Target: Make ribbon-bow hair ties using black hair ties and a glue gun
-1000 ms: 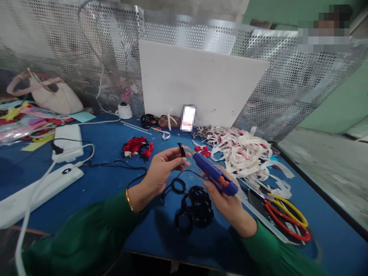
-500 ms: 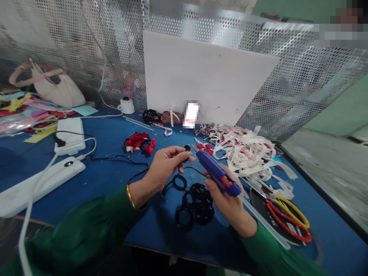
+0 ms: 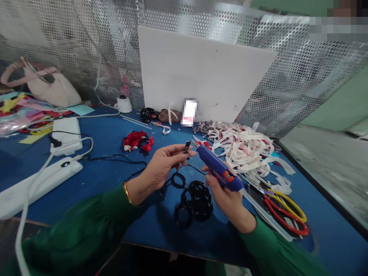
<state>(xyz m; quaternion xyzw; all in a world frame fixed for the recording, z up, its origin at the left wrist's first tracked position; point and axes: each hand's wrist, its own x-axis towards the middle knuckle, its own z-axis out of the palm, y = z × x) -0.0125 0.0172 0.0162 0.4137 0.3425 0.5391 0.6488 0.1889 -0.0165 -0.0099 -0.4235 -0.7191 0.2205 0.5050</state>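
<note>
Between the thumb and fingers of my left hand [image 3: 168, 163] is a small black hair tie [image 3: 187, 147], held upright. My right hand [image 3: 225, 195] is wrapped round a blue glue gun [image 3: 215, 165], whose metal tip points left and sits just beside the black piece; whether they touch I cannot tell. A clear glue stick extends from the gun's rear. Below my hands lies a pile of black hair ties [image 3: 198, 201] on the blue table. Several red bows on black ties [image 3: 137, 141] form a small heap beyond my left wrist.
Cream ribbon strips [image 3: 244, 147] are heaped at the right, near scissors with red and yellow handles [image 3: 286, 216]. White power banks or strips [image 3: 40, 186] and cables lie left. A lit phone [image 3: 189, 112] leans on the white board [image 3: 201, 73]. A pink bag [image 3: 54, 86] stands back left.
The black piece in my left hand has turned and now shows as a longer upright shape. The glue gun stays close to it. The whole view has shifted slightly.
</note>
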